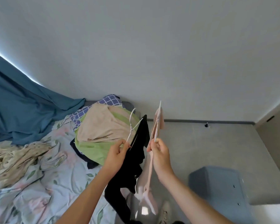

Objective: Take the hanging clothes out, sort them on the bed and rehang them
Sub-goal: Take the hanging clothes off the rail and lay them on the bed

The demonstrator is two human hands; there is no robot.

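Note:
My left hand (117, 153) pinches a white hanger (132, 125) carrying a black garment (136, 160) that droops toward the floor. My right hand (160, 152) grips a pale pink garment (158, 125) on its hanger, with a thin pink strap (149, 172) dangling below. Both are held up side by side above the bed's edge. A heap of clothes lies on the bed (39, 183): a beige piece (100, 125) on a light green one (94, 151), with a dark item underneath.
A blue-and-white checked pillow (109, 100) sits behind the heap by the wall. A teal curtain (23, 104) drapes onto the bed at the left. A crumpled cream blanket (14, 159) lies left. A grey-blue cabinet (220, 185) stands on the floor to the right.

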